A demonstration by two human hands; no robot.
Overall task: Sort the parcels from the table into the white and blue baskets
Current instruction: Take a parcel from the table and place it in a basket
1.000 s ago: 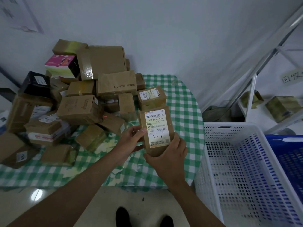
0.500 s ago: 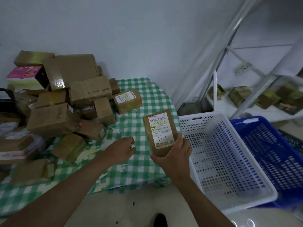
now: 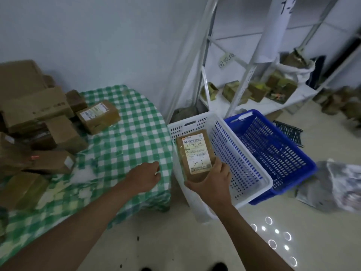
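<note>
1. The right hand (image 3: 212, 183) is gripping a flat brown cardboard parcel with a white shipping label (image 3: 195, 155) by its near short end; its grip is curled around that end, thumb on the label face at the right edge, fingers underneath and mostly hidden.
2. The parcel's long axis is running away from the grip, near end low and far end tilted up, with the label facing the camera and "3-1" handwritten near the grip.
3. The parcel is hovering over the near left part of the white perforated plastic basket (image 3: 252, 174), apart from its floor.
4. The blue perforated plastic basket (image 3: 295, 153) is sitting just right of the white one, touching it, on the floor.
5. The left hand (image 3: 145, 178) is hanging over the green-and-white checked tablecloth on the table (image 3: 134, 137), left of the grip; its fingers are loosely curled and holding nothing.
6. A pile of brown cardboard parcels (image 3: 39, 122) is lying on the table, far left of the grip.
</note>
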